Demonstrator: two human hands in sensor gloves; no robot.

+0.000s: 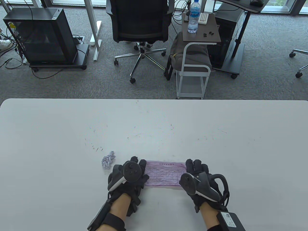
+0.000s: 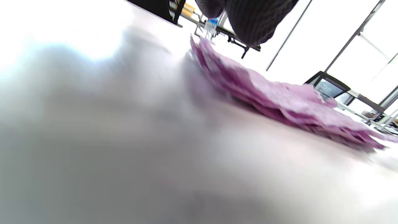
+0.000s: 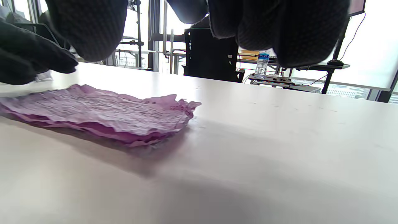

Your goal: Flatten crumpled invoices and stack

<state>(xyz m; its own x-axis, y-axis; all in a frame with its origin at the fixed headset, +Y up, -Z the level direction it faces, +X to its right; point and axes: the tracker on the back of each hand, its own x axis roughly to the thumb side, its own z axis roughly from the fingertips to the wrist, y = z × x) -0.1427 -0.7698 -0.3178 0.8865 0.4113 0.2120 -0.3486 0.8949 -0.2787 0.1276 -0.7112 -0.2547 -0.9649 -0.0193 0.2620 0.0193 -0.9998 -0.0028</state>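
A stack of wrinkled purple invoices (image 1: 164, 173) lies flat near the table's front edge. It also shows in the left wrist view (image 2: 279, 96) and the right wrist view (image 3: 102, 112). My left hand (image 1: 138, 167) is open, with its fingers over the stack's left end. My right hand (image 1: 196, 168) is open at the right end. In the right wrist view its fingers (image 3: 295, 31) hover above the table, clear of the paper. A crumpled whitish-purple invoice ball (image 1: 108, 162) sits on the table just left of my left hand.
The white table (image 1: 154, 125) stretches wide to the far, left and right sides. Beyond its far edge stand an office chair (image 1: 140, 24), a small side cart with a water bottle (image 1: 194, 16) and a computer case (image 1: 41, 36).
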